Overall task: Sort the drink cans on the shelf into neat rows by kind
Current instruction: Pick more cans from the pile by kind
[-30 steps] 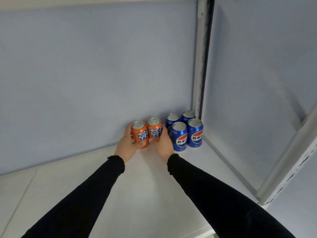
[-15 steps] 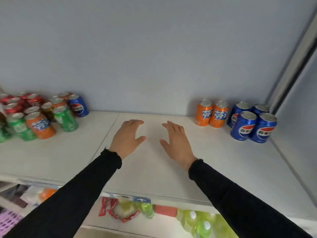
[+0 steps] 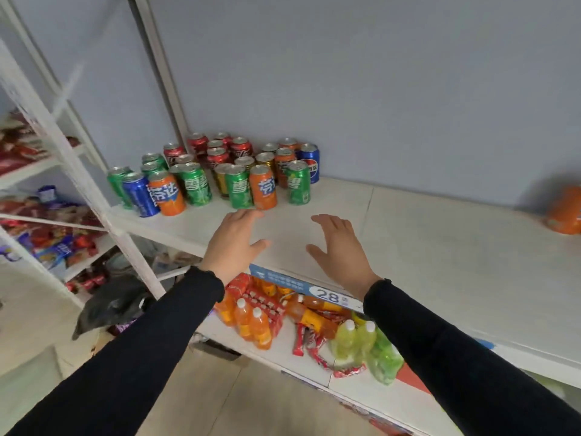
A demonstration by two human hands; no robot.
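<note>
While both hands hover empty above the white laminate shelf board (image 3: 424, 247), the unsorted cluster of aluminium drink cans (image 3: 220, 171) is seen standing upright at the back left of it, against the pale blue-grey back panel (image 3: 377, 89). The left hand (image 3: 234, 243) is held palm down with fingers straight and lightly spread, and nothing is gripped; its fingertips lie just short of the front row, directly below a green can (image 3: 238, 187) and an orange can (image 3: 263, 187) that stand side by side. The right hand (image 3: 341, 250) is likewise spread and empty, and is set further right, with a second green can (image 3: 298, 183) ahead and to its left. The cluster thus lies forward and leftward of both hands, and the left hand is judged the nearer. Every can's long axis is vertical, so a grasp from the side would likely be wanted. At the far right edge a blurred orange can (image 3: 564, 212) is seen, well apart from the cluster, with bare shelf between. Below, bottled drinks (image 3: 254, 322) and a blue price strip (image 3: 301, 286) are visible; a white metal upright (image 3: 78, 171) bounds the bay on the left.
</note>
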